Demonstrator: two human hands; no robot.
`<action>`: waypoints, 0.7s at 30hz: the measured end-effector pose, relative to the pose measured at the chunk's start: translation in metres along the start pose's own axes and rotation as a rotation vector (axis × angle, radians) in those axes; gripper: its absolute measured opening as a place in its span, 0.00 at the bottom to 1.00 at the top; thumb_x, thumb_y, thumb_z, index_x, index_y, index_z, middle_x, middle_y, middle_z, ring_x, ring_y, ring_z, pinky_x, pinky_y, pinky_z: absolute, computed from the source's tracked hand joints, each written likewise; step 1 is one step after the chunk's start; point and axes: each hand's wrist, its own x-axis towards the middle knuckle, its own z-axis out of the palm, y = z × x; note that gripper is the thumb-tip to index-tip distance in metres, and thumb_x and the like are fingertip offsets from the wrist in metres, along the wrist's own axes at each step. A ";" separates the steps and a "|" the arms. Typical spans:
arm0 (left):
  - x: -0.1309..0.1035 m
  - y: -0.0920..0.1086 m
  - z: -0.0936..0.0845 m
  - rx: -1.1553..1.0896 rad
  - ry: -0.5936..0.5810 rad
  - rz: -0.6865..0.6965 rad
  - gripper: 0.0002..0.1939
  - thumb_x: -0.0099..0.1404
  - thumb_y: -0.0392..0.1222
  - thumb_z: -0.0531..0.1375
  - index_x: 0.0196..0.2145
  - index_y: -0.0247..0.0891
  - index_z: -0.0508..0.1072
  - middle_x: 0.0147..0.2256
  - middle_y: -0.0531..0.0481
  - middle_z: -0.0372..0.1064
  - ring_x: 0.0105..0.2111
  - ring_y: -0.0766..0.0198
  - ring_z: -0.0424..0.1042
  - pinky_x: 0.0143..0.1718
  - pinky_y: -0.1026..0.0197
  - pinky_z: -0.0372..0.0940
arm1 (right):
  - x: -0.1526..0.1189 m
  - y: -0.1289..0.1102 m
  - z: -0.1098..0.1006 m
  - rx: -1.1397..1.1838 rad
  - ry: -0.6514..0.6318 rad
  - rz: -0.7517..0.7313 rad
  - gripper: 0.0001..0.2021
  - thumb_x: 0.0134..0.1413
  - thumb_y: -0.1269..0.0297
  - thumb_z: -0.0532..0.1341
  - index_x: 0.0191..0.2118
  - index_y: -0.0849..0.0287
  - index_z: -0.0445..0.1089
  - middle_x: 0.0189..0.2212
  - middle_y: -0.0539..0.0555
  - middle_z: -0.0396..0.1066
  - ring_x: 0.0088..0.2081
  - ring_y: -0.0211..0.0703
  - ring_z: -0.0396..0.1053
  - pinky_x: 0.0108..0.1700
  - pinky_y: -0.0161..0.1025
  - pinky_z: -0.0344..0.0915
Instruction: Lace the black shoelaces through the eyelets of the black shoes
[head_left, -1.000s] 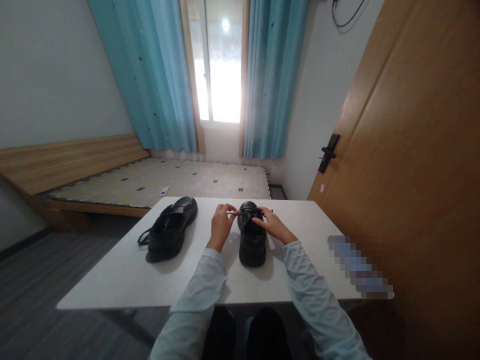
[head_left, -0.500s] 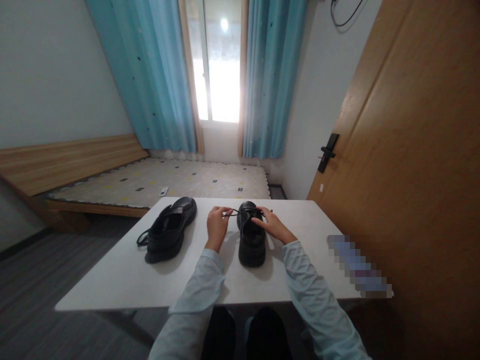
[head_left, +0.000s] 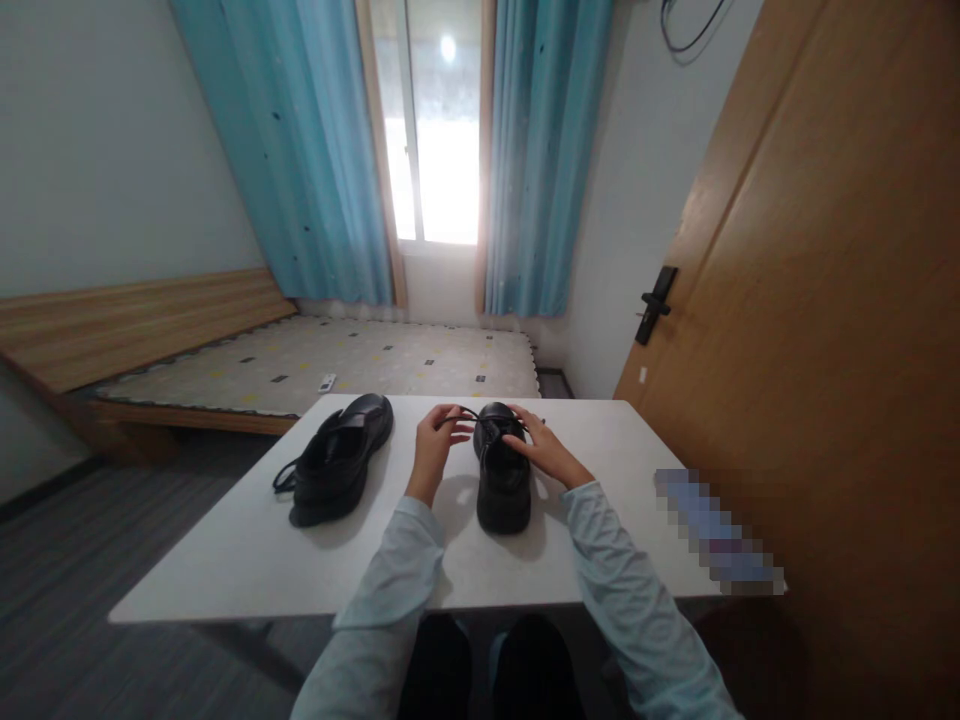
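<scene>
A black lace-up shoe (head_left: 504,500) stands upright on the white table (head_left: 592,560), its heel towards me. My left hand (head_left: 436,445), just left of it, pinches a black shoelace (head_left: 466,410) that arcs over to the shoe's front. Some of that hand's other fingers are spread. My right hand (head_left: 551,452) reaches in from the right, its thumb on the tongue area and its fingers by the lacing, closed on the shoelace there; part of the lace is hidden behind the fingers. Further left lies a second black shoe (head_left: 330,490), its lace looped loosely beside its heel.
A pixelated bluish item (head_left: 716,535) lies at the table's right edge. Beyond the table is a bed (head_left: 405,350) with a small white remote (head_left: 327,383) on it. A wooden door (head_left: 825,330) stands close on the right.
My left hand has shifted slightly left, and its fingers have spread more. The lace it holds now bows upward in a slacker arc. My right hand and both shoes stay in place.
</scene>
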 end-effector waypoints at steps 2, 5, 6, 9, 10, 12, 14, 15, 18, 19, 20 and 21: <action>-0.001 0.003 0.001 -0.027 -0.042 -0.003 0.16 0.56 0.50 0.60 0.35 0.34 0.70 0.34 0.45 0.74 0.26 0.65 0.73 0.27 0.64 0.68 | 0.000 -0.003 -0.001 0.002 -0.003 -0.069 0.28 0.56 0.55 0.57 0.61 0.51 0.55 0.57 0.57 0.60 0.58 0.49 0.57 0.61 0.51 0.52; -0.002 0.004 0.001 -0.023 -0.104 0.032 0.15 0.55 0.48 0.62 0.35 0.34 0.73 0.33 0.45 0.75 0.29 0.65 0.73 0.32 0.63 0.69 | 0.000 -0.009 -0.002 0.009 0.002 -0.142 0.24 0.57 0.59 0.57 0.59 0.50 0.59 0.55 0.57 0.61 0.58 0.49 0.58 0.61 0.51 0.52; -0.003 0.004 0.001 -0.009 -0.126 0.051 0.14 0.55 0.47 0.63 0.35 0.33 0.74 0.33 0.46 0.75 0.30 0.64 0.74 0.35 0.62 0.69 | 0.001 -0.011 -0.003 0.013 0.010 -0.152 0.22 0.57 0.60 0.57 0.57 0.50 0.61 0.55 0.57 0.61 0.58 0.49 0.58 0.61 0.51 0.52; -0.004 0.003 0.003 0.047 -0.198 0.096 0.12 0.53 0.44 0.64 0.34 0.33 0.76 0.33 0.46 0.75 0.34 0.61 0.74 0.42 0.58 0.68 | 0.001 -0.016 -0.004 0.029 0.048 -0.158 0.14 0.55 0.63 0.59 0.48 0.53 0.70 0.53 0.58 0.62 0.56 0.49 0.60 0.59 0.50 0.54; -0.005 0.002 0.004 0.059 -0.219 0.102 0.12 0.53 0.44 0.65 0.34 0.34 0.76 0.34 0.46 0.76 0.35 0.61 0.74 0.43 0.58 0.68 | 0.001 -0.018 -0.004 0.036 0.065 -0.158 0.12 0.54 0.63 0.59 0.44 0.54 0.71 0.52 0.58 0.63 0.55 0.49 0.61 0.59 0.49 0.55; -0.005 0.001 0.005 0.073 -0.256 0.104 0.13 0.52 0.42 0.65 0.36 0.34 0.76 0.36 0.46 0.76 0.37 0.60 0.74 0.43 0.57 0.68 | 0.001 -0.020 -0.005 0.055 0.110 -0.150 0.08 0.52 0.64 0.60 0.39 0.56 0.71 0.49 0.58 0.66 0.53 0.48 0.63 0.57 0.49 0.57; -0.004 -0.001 0.006 0.093 -0.278 0.109 0.15 0.51 0.41 0.66 0.38 0.35 0.75 0.37 0.45 0.75 0.38 0.59 0.74 0.42 0.57 0.68 | 0.000 -0.022 -0.006 0.089 0.163 -0.120 0.05 0.52 0.64 0.60 0.35 0.57 0.70 0.46 0.57 0.68 0.50 0.47 0.65 0.54 0.48 0.59; -0.003 -0.003 0.006 0.112 -0.283 0.115 0.16 0.51 0.41 0.66 0.39 0.35 0.75 0.38 0.44 0.75 0.38 0.59 0.74 0.42 0.57 0.68 | 0.001 -0.022 -0.007 0.111 0.189 -0.097 0.04 0.52 0.64 0.59 0.34 0.57 0.69 0.44 0.57 0.69 0.49 0.47 0.65 0.53 0.48 0.60; 0.001 -0.008 0.004 0.211 -0.257 0.149 0.19 0.50 0.39 0.66 0.42 0.36 0.74 0.38 0.44 0.74 0.37 0.59 0.73 0.40 0.56 0.69 | 0.001 -0.020 -0.007 0.181 0.232 -0.028 0.03 0.51 0.64 0.58 0.32 0.57 0.66 0.43 0.56 0.69 0.47 0.46 0.66 0.49 0.46 0.62; 0.003 -0.010 0.003 0.258 -0.236 0.164 0.19 0.51 0.39 0.65 0.42 0.36 0.74 0.38 0.44 0.74 0.37 0.59 0.73 0.39 0.57 0.69 | 0.001 -0.019 -0.007 0.201 0.238 -0.011 0.03 0.51 0.65 0.58 0.31 0.57 0.65 0.42 0.56 0.69 0.46 0.46 0.66 0.48 0.46 0.63; 0.004 -0.012 0.002 0.305 -0.212 0.177 0.18 0.52 0.38 0.64 0.43 0.37 0.74 0.39 0.43 0.74 0.37 0.59 0.73 0.39 0.57 0.70 | 0.002 -0.018 -0.007 0.220 0.243 0.001 0.03 0.51 0.65 0.58 0.31 0.57 0.65 0.42 0.56 0.69 0.46 0.46 0.66 0.47 0.45 0.63; 0.005 -0.014 0.001 0.350 -0.189 0.187 0.17 0.53 0.37 0.63 0.43 0.37 0.73 0.40 0.43 0.73 0.37 0.59 0.73 0.38 0.57 0.70 | 0.002 -0.017 -0.008 0.238 0.253 0.007 0.03 0.50 0.65 0.58 0.30 0.57 0.64 0.41 0.56 0.69 0.45 0.46 0.66 0.46 0.44 0.63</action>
